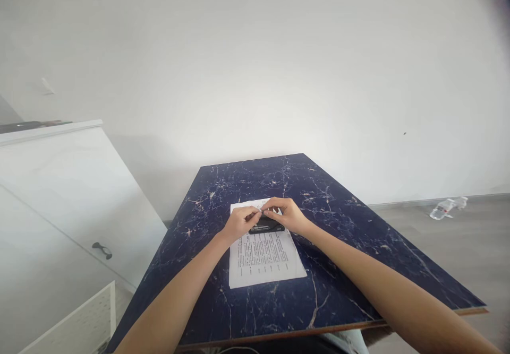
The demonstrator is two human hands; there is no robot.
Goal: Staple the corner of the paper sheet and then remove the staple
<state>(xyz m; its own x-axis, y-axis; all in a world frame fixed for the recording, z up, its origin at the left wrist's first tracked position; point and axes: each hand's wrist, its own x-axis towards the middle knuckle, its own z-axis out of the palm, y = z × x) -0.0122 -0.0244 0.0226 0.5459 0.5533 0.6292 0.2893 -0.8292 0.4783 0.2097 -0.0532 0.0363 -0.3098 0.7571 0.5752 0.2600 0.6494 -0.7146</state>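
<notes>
While left hand (pixel 239 223) and right hand (pixel 292 217) pinch above something black (pixel 266 228), grasp unclear, the cabinet (pixel 67 195) stands closed.

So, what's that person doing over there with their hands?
A person has their bare left hand and bare right hand close together at a dark black object. It sits on white printed paper, which lies on a dark-blue table with pale marbled veins. Anything pinched between the hands is too small to tell.

Two hands (pixel 240 221), seemingly one black object (pixel 268 227)
</notes>
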